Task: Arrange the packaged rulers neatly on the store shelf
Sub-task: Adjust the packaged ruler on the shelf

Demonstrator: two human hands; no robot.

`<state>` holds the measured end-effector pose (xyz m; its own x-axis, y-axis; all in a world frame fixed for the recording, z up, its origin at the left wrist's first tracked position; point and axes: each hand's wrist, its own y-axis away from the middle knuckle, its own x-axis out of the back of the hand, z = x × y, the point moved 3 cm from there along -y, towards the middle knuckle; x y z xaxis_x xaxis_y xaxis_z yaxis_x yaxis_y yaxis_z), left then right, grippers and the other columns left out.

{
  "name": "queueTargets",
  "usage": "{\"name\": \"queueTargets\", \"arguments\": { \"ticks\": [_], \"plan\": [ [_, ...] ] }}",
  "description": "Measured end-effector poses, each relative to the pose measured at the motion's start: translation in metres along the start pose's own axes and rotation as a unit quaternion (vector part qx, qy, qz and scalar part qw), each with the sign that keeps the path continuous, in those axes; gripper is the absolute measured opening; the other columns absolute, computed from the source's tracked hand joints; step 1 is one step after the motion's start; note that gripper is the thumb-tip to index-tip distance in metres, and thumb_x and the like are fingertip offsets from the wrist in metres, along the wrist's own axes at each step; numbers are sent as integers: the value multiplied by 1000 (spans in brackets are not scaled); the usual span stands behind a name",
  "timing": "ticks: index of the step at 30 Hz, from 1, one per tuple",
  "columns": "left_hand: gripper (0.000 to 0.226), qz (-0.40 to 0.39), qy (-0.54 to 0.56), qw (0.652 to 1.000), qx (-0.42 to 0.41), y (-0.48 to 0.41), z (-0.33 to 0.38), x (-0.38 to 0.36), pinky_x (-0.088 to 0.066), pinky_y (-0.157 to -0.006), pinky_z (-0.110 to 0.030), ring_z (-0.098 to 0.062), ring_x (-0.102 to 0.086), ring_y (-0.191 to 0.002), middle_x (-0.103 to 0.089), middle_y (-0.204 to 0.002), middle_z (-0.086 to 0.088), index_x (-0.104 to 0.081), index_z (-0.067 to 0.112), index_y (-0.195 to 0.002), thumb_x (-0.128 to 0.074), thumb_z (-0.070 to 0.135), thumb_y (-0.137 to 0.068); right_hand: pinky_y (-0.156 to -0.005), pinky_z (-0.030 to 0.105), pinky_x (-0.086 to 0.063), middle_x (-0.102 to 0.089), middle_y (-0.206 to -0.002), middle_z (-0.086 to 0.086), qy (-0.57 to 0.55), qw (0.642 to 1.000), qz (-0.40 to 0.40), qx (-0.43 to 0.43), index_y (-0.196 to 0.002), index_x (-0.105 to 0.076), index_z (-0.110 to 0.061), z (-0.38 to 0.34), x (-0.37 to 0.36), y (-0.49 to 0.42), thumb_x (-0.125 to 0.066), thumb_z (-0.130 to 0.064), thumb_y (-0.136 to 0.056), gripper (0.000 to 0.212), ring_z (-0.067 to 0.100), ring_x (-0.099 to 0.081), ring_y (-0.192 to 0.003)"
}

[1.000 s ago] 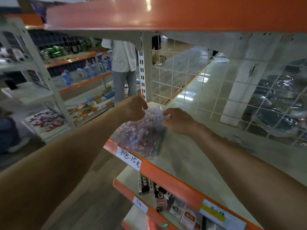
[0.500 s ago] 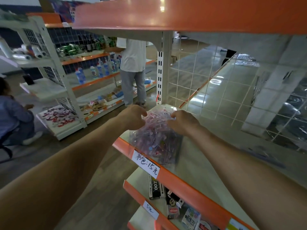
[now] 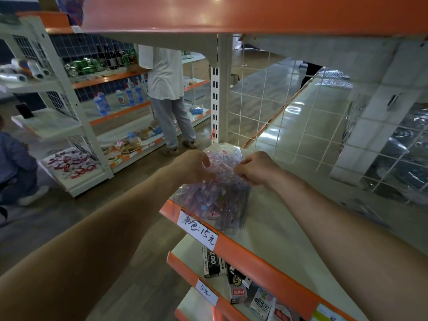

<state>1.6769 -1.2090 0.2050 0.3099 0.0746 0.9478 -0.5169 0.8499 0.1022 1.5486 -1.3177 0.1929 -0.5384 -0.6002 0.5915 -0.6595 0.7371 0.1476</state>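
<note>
Packaged rulers (image 3: 215, 200), clear plastic sleeves printed in pink, purple and blue: one loose stack, lying flat on the cream metal store shelf (image 3: 289, 228) at its left end, the near end of the stack reaching the shelf's orange front edge (image 3: 254, 256) and the far end raised slightly off the surface. Left hand (image 3: 192, 165): at the far left corner of the stack, fingers curled onto the top sleeves, gripping them. Right hand (image 3: 257, 167): at the far right corner of the stack, thumb and fingers pinching the crinkled plastic. Both forearms reach in from the near side. White handwritten price label (image 3: 198, 230): fixed to the orange front edge, directly below the stack. White wire grid back panel (image 3: 278, 107): along the rear edge of the shelf, joined to a white slotted upright post (image 3: 215, 96) at the rear left corner. Orange-fronted upper shelf (image 3: 254, 12): overhead. Lower shelf (image 3: 192, 246): small printed boxes (image 3: 238, 293) along its front, with a second white label (image 3: 206, 291) on its orange edge. Across the aisle: a person in a white shirt and grey trousers (image 3: 164, 77) standing at another shelving unit that carries blue bottles (image 3: 120, 98); a person in blue (image 3: 14, 158) crouched at the left border of the view.
</note>
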Motion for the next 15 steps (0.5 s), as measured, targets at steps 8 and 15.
{"name": "queueTargets", "arguments": {
  "ticks": [8,15],
  "plan": [
    [45,-10,17,1000,-12,11,8,-2,-47,-87,-30,-19,-55,-104,-57,-122,-3,-56,15,-123,-71,25,-82,-41,19,-31,-40,-49,3,-76,993,-75,-47,-62,-50,-8,1,3,12,-69,-12,-84,29,11,-34,-36],
    [19,68,-2,996,-59,32,28,6,-45,-67,-23,-17,-60,-84,-66,-101,-5,-68,11,-100,-56,20,-89,-49,18,-39,-54,-60,2,-128,976,-141,-105,-70,-55,-14,16,24,23,-60,-12,-87,18,9,-51,-45]
  ]
}}
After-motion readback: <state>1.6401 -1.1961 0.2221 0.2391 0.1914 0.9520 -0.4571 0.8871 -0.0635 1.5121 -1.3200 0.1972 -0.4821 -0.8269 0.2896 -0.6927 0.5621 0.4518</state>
